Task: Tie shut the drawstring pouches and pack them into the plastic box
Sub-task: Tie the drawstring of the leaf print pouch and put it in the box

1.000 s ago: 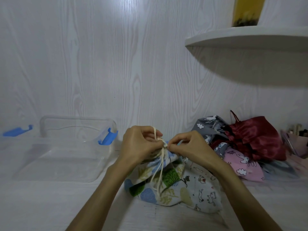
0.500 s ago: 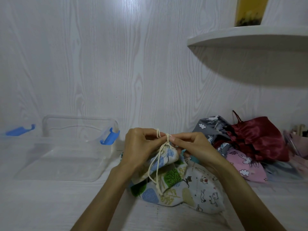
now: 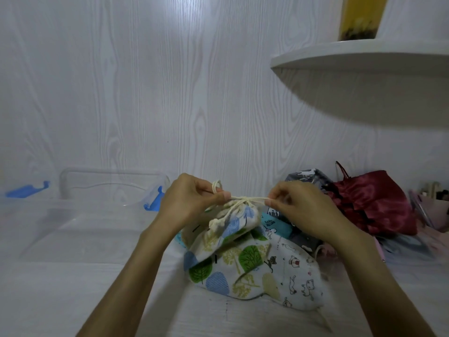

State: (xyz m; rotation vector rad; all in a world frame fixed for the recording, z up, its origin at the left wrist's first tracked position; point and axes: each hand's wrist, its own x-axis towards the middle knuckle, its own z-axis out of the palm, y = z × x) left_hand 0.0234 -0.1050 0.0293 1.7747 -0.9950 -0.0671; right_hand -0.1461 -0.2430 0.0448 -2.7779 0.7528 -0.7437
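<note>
Cream cotton drawstring cord (image 3: 245, 198) runs taut between both hands above the gathered mouth of a tree-print fabric pouch (image 3: 233, 224). The left hand (image 3: 192, 203) pinches one end of the cord between thumb and curled fingers, a small loop of it standing up over the knuckles; the right hand (image 3: 298, 210) pinches the other end at its fingertips. Two loose ends of the cord hang down the front of the pouch to a small knot. This pouch sits on top of a larger white pouch with green and blue trees and small cat figures (image 3: 262, 273), which lies flat on the pale wood-grain tabletop (image 3: 73, 300).

Just behind the right hand lies a heap of other pouches: a teal one (image 3: 277, 226), a grey one with white animals (image 3: 306, 177) and a shiny dark-red satin one (image 3: 374, 203). To the left, well apart from the hands, stands a clear plastic box with blue clips (image 3: 102, 215), open at the top. A white curved shelf (image 3: 364, 57) juts from the wall at upper right, with a yellow container (image 3: 359, 18) standing on it.
</note>
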